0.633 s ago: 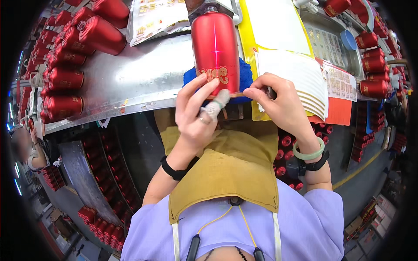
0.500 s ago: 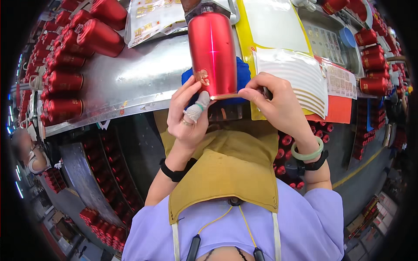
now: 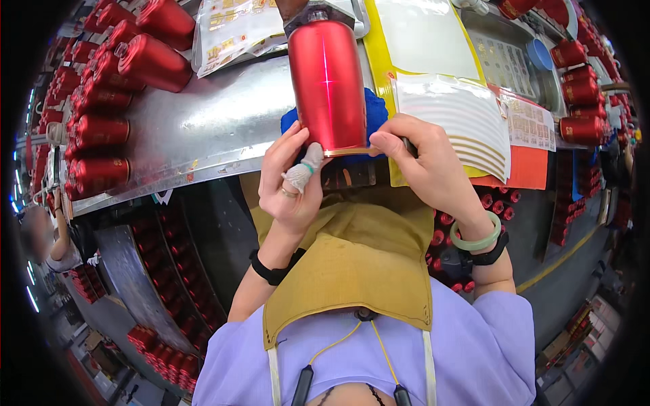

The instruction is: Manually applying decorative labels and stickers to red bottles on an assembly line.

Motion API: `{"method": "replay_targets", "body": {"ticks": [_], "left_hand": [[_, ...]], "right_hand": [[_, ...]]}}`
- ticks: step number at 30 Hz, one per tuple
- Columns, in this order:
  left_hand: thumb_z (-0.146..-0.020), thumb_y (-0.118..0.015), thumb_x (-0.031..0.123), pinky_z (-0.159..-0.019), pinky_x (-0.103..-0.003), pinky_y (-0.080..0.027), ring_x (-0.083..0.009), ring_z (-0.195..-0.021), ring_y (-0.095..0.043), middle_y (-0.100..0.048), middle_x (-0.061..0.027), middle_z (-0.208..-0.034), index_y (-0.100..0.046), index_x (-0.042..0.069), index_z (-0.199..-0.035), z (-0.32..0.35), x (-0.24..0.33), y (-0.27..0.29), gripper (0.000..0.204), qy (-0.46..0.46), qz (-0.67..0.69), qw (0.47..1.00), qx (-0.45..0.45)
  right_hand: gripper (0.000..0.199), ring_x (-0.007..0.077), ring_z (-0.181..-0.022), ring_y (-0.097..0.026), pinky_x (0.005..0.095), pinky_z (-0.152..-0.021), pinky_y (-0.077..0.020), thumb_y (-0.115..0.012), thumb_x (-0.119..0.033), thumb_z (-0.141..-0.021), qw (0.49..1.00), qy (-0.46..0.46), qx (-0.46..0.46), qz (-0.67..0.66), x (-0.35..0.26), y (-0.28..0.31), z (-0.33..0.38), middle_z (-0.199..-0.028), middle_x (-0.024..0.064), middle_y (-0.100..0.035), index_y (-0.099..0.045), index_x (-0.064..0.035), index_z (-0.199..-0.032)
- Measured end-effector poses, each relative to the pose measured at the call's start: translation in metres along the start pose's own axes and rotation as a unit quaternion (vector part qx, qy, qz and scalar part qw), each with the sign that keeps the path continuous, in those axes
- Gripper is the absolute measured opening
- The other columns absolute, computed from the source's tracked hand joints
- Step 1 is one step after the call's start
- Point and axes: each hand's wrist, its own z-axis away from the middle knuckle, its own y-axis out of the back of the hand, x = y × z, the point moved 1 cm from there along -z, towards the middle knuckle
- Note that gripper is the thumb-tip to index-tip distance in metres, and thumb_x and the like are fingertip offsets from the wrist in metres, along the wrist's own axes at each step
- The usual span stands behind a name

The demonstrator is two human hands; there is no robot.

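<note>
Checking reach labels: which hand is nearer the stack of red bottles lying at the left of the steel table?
Left. The left hand is at the upright red bottle's lower left edge, on the side of the bottle stack; the right hand sits beyond the bottle, farther away.

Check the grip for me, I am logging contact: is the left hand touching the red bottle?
Touching. The head view shows the left hand with its wrapped fingertip pressed against the lower edge of the red bottle.
</note>
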Motion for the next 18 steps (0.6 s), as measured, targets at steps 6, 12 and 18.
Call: {"method": "replay_targets", "body": {"ticks": [6, 12, 18], "left_hand": [[-0.084, -0.077, -0.011, -0.099, -0.042, -0.058, -0.0372, -0.117, -0.067, -0.066, -0.0198, -0.129, -0.07, 0.003, -0.122, -0.005, 0.003, 0.0, 0.042, -0.16, -0.143, 0.976, 0.023], [-0.08, -0.082, -0.009, -0.089, -0.04, -0.06, -0.0346, -0.111, -0.07, -0.069, -0.0154, -0.123, -0.076, 0.007, -0.112, -0.012, 0.008, 0.004, 0.036, -0.149, -0.13, 0.979, -0.041], [-0.081, -0.077, -0.016, -0.098, -0.039, -0.06, -0.0333, -0.114, -0.069, -0.069, -0.0162, -0.123, -0.074, 0.002, -0.114, 0.001, -0.001, 0.001, 0.038, -0.063, -0.05, 0.997, 0.007]], "right_hand": [[0.023, 0.0237, -0.067, -0.063, 0.0361, -0.066, -0.0511, -0.076, -0.019, -0.093, 0.999, -0.028, -0.021, 0.001, -0.007, 0.001, 0.001, -0.08, 0.0149, -0.07, -0.071, 0.0042, -0.092], [0.023, 0.022, -0.066, -0.063, 0.0348, -0.064, -0.0511, -0.078, -0.018, -0.091, 1.0, 0.016, 0.007, 0.016, 0.001, -0.003, 0.001, -0.079, 0.0136, -0.069, -0.07, 0.0041, -0.089], [0.024, 0.0223, -0.065, -0.064, 0.0347, -0.063, -0.0512, -0.077, -0.018, -0.091, 1.0, 0.003, 0.007, 0.009, -0.008, -0.007, -0.003, -0.078, 0.014, -0.069, -0.07, 0.0043, -0.089]]}}
